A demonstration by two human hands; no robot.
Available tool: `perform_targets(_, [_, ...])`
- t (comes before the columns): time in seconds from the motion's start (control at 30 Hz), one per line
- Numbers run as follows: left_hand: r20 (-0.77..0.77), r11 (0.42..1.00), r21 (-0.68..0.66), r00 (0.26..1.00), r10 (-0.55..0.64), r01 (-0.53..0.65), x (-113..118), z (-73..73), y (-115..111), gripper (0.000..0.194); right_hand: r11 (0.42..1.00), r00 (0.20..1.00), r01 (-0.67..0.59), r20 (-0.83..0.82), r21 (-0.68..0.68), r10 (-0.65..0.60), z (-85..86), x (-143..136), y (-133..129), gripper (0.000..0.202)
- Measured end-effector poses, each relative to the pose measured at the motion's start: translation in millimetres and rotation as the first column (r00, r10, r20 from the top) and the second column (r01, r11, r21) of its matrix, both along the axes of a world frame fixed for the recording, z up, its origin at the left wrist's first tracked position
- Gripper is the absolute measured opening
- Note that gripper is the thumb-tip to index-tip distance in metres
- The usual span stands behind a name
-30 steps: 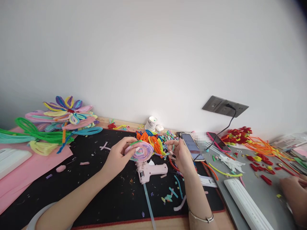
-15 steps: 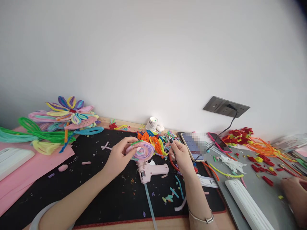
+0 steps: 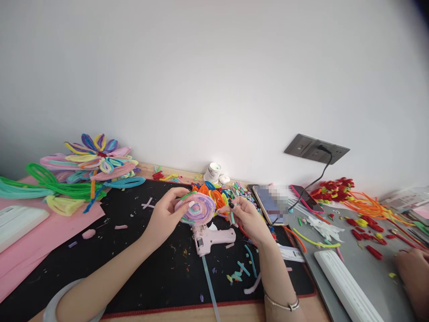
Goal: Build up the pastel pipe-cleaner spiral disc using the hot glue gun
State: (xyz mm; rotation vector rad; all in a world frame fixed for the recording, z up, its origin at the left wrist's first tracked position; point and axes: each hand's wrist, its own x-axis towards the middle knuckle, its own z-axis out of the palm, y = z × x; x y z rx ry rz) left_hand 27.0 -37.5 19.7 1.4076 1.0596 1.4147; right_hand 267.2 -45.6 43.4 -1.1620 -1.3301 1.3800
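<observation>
Between the thumb and fingers of my left hand is a coiled pipe-cleaner disc in pink, lilac and pale green, its spiral face turned toward me. My right hand, a little to the right, pinches a short pale-green pipe-cleaner piece that points downward. The two hands are apart. Just below the disc, a pink glue gun lies on the black mat; a long pale glue stick sticks out of its back toward me. The disc covers its front end.
Behind my hands are orange and blue pipe-cleaner bundles. Pipe-cleaner flowers lie at left on pink paper. Right are a tablet, a phone, a black cord and a white bar. Another person's hand is far right.
My left hand has tilted the disc so more of its face shows. My right hand has shifted slightly left and lower, and the pale-green piece now shows in its fingers.
</observation>
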Motion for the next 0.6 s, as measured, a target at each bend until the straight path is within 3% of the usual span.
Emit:
perform_targets(0.13, [0.052,0.999,-0.038,0.999,0.015,-0.013,1,3.1,2,0.036,0.994,0.993,0.069,0.095,0.080,-0.076,-1.0,3,1,0.030])
perform_targets(0.23, [0.066,0.998,-0.058,0.998,-0.025,0.029,1,2.0,2,0.036,0.994,0.992,0.092,0.085,0.064,-0.097,-2.1,4,2,0.033])
perform_targets(0.43, [0.103,0.974,-0.117,0.978,-0.184,0.195,2,1.6,-3,0.033,0.998,0.996,0.060,0.061,-0.011,-0.059,1.7,2,0,0.039])
perform_targets(0.6, [0.132,0.913,-0.198,0.933,-0.335,0.356,5,2.3,-7,0.031,0.996,0.999,0.028,0.046,-0.089,-0.023,10.3,-2,-5,0.043])
